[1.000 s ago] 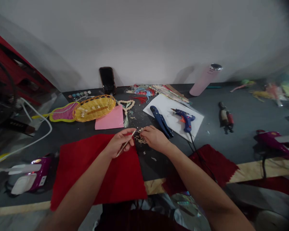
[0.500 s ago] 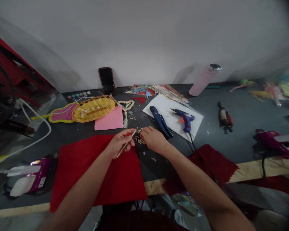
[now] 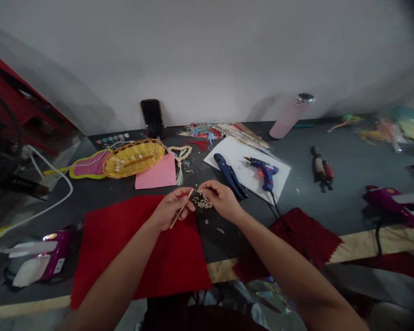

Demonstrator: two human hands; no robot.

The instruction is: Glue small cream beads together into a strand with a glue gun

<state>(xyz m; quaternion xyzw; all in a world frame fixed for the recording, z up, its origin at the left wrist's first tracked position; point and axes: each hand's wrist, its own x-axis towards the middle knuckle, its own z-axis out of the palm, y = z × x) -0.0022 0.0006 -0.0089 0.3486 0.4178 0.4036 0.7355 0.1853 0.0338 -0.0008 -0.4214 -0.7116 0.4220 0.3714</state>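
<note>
My left hand (image 3: pixel 175 207) is closed on a thin pale wooden stick (image 3: pixel 181 209), held slanting above the edge of the red felt sheet (image 3: pixel 138 248). Close to the stick's upper end is my right hand (image 3: pixel 219 197), its thumb and forefinger pinched together. Whatever lies between those fingertips is too small to make out. Below and between the hands, several short pale wooden pieces (image 3: pixel 203 202) lie in a loose heap on the dark tabletop.
A blue-handled cutting tool (image 3: pixel 230 176) and a blue glue gun (image 3: pixel 265 172) lie on white paper (image 3: pixel 279 184). Left stand a yellow basket (image 3: pixel 134 158), pink paper (image 3: pixel 155 177) and a leaning phone (image 3: pixel 152 118). A pink bottle (image 3: pixel 291 117) stands near the wall.
My right hand has lifted from the heap of small pieces with its fingers pinched and come nearer the stick's upper end. My left hand keeps the stick almost in place.
</note>
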